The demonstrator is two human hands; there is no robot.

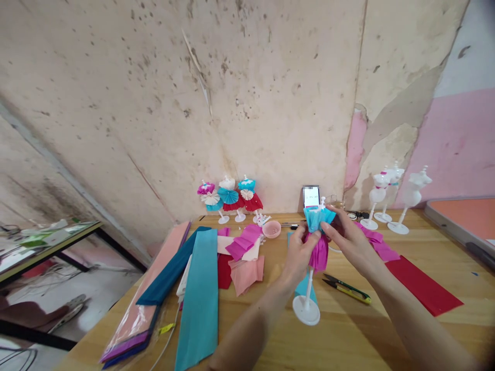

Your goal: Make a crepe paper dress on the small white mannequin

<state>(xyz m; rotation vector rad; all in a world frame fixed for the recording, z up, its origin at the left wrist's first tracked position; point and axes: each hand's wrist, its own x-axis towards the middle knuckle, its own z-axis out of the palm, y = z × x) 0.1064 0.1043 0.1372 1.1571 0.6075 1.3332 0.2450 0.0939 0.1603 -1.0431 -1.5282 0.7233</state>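
Observation:
A small white dress-form mannequin (309,288) leans on its round base at the front of the wooden table, slightly tilted. It wears a blue crepe-paper top (315,219) and a magenta crepe-paper skirt (318,253). My left hand (300,252) is closed on the left side of the paper at the waist, thumb in front. From the right, my right hand (346,238) pinches the blue paper, with its thumb near the left one. Some fingertips are hidden behind the dress. Thread snips (346,288) lie on the table below my right hand.
Dressed mannequins (228,198) stand by the wall, and bare ones (410,198) stand at right. Crepe strips include teal (199,293) and red (421,283). A pink bowl (271,229) and a phone (311,196) are at the back. An orange-topped tray (469,221) sits far right.

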